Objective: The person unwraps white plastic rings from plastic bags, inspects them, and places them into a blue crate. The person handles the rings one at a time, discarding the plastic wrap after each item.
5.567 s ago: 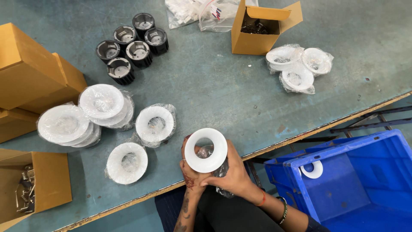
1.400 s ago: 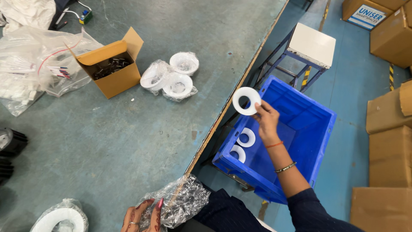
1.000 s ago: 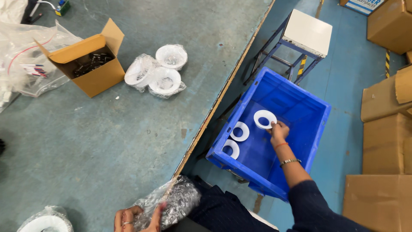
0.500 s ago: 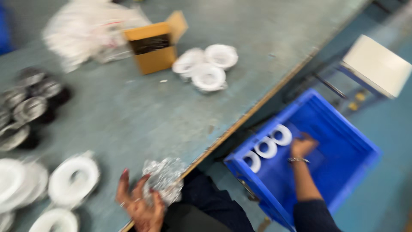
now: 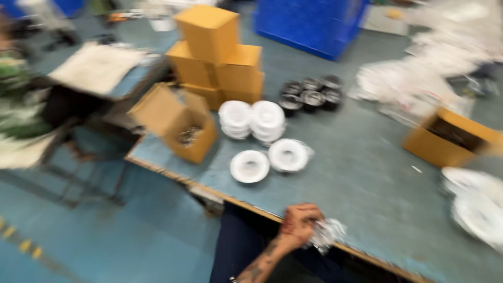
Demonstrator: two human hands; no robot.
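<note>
The picture is blurred by head motion. My left hand (image 5: 298, 222) rests at the near edge of the grey-green table (image 5: 361, 173), closed on a crumpled clear plastic bag (image 5: 326, 234). My right hand is out of view. Two white rings in plastic wrap (image 5: 250, 166) (image 5: 289, 154) lie on the table ahead of my hand. Behind them stand two stacks of white rings (image 5: 252, 119). A cluster of black round housings (image 5: 310, 94) sits further back.
Stacked yellow cartons (image 5: 217, 55) stand at the back left. An open carton (image 5: 181, 126) of small metal parts sits at the table's left end, another open carton (image 5: 451, 137) at the right. More wrapped white rings (image 5: 477, 202) lie far right. A blue crate (image 5: 314, 21) stands behind.
My view has swung from the blue bin on the right to the table's left end. My right hand, which set a white ring in the bin, has left view. My left hand still holds the bag.
</note>
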